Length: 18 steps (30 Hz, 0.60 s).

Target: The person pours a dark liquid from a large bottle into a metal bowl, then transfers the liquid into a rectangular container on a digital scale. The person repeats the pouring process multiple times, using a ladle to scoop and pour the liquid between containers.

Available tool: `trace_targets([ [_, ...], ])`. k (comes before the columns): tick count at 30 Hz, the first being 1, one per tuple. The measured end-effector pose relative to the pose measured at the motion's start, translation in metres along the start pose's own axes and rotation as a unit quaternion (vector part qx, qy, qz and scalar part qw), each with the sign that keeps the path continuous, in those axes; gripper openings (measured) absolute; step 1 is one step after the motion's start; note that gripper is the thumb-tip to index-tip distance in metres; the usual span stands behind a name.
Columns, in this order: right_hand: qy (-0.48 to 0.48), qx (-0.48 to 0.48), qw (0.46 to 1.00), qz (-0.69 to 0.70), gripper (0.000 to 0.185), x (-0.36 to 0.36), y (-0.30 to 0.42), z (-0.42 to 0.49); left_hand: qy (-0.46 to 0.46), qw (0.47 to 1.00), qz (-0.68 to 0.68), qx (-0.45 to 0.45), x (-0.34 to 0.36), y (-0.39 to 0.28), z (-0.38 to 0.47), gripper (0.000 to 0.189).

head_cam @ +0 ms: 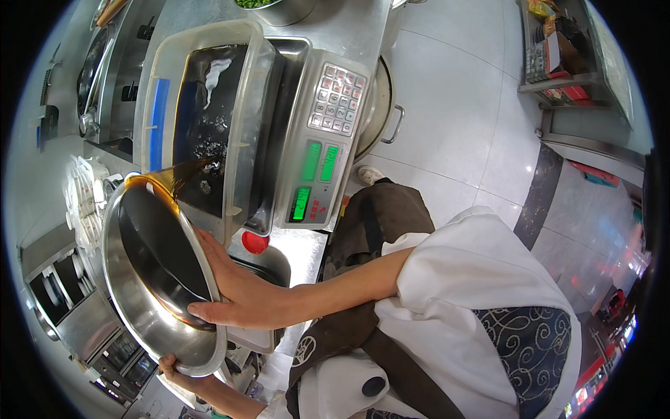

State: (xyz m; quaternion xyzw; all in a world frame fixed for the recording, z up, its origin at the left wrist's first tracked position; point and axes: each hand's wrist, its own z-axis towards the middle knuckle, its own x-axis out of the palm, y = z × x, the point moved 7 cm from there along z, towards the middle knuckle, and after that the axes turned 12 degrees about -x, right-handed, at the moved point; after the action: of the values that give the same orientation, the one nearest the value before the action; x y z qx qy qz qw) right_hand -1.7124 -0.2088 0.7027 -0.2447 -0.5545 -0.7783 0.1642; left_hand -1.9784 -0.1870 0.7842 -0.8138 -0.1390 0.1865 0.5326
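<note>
A stainless steel bowl [152,335] is tilted in both hands, and dark brown liquid streams over its rim. The stream falls into a translucent plastic tub [246,110], which holds dark liquid with bubbles and a pale foam streak. My right hand [246,293] grips the bowl's near side, thumb over the rim, fingers partly hidden behind it. My left hand [183,374] holds the bowl's rim lower in the picture. The tub stands in a metal tray [293,57] on a digital scale [335,157] with lit green displays.
A red cap [255,242] lies beside the tray. A metal pot with greens [285,11] stands at the top. Stacked white dishes [84,199] are at the left. A large handled pot [384,110] stands beyond the steel table's edge, with a goods shelf [555,84] at the upper right.
</note>
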Motion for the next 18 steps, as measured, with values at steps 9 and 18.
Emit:
trace_targets([
  [9,-0.004,-0.001,1.000,0.003,0.090,-0.0004,0.0009,-0.0001,-0.003,1.000,0.001,-0.004,0.0048,0.0002,-0.0045,0.027],
  [18,-0.001,-0.002,1.000,0.005,0.090,-0.0001,0.0009,0.0004,-0.013,1.000,0.003,-0.003,0.0090,-0.0007,-0.0091,0.022],
])
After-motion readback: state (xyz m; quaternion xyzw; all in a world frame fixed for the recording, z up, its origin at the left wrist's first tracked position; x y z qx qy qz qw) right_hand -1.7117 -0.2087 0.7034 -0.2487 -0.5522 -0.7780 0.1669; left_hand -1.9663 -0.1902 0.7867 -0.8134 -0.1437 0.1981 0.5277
